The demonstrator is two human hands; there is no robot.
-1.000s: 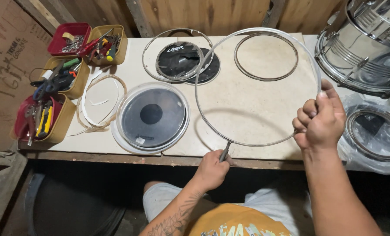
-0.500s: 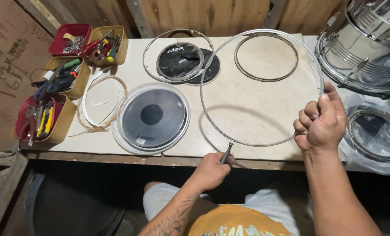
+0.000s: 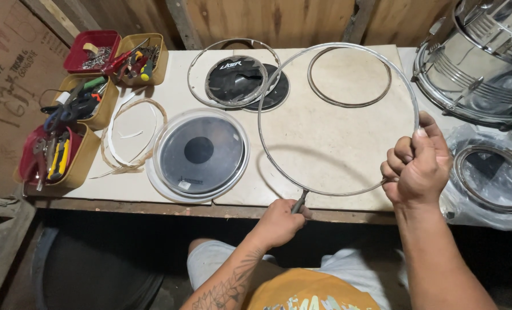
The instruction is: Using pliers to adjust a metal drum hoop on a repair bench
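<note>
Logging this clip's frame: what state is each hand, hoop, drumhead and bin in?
Large metal hoop: held tilted above the table.
Right hand: gripping its rim.
Left hand: closed on a tool at its near edge.
Clear drumhead: lying flat.
Small hoop: lying flat.
Tool bins: full.

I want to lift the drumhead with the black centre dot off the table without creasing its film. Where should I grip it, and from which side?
Grip the clear drumhead by its stiff outer rim, not the film. It lies flat, its near edge just past the table's front edge, so a hand could probably hook under there from the person's side. Both hands are busy: right hand and left hand hold the large metal hoop.
</note>
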